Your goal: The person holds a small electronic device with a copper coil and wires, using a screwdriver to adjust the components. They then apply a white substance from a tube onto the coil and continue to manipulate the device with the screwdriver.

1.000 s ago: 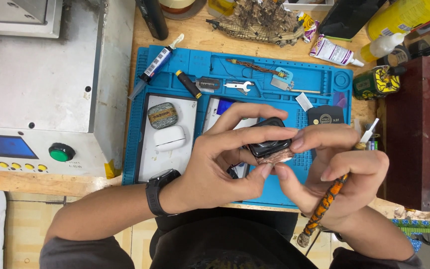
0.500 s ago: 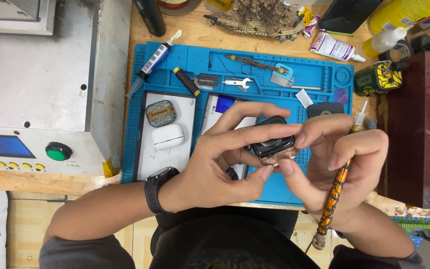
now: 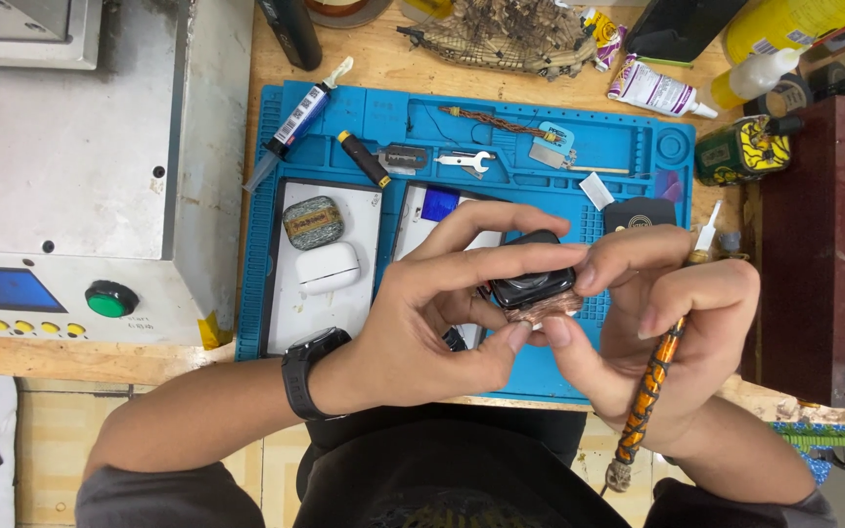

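— What does the head view show right now?

— Both hands meet over the front edge of the blue work mat (image 3: 638,147). The left hand (image 3: 432,313) is curled around a small black device (image 3: 532,277), its index finger laid across the top and its thumb tucked under — a pinch from two sides. A coppery, foil-like piece (image 3: 545,308) shows just beneath the device.

— And the right hand?

— The right hand (image 3: 672,332) presses its thumb and forefinger tips against the device and the coppery piece from the other side, while its remaining fingers clamp an orange-and-black tool (image 3: 652,376) along the palm, white tip pointing away from the body.

— Anything different from the earlier frames?

— Little. A second ago the tool leaned more steeply and its white tip stood higher over the mat; now it lies closer along the hand. The grip on the device looks the same across all three frames — held just above the mat, not resting on it. I judge this as fine fingertip work on the device's underside, with the tool parked and not applied.

— What lies around?

— On the mat: a white earbud case (image 3: 328,268), a small patterned tin (image 3: 312,222), a syringe (image 3: 297,119) and a small wrench (image 3: 466,160). A grey machine with a green button (image 3: 110,298) stands to the left.
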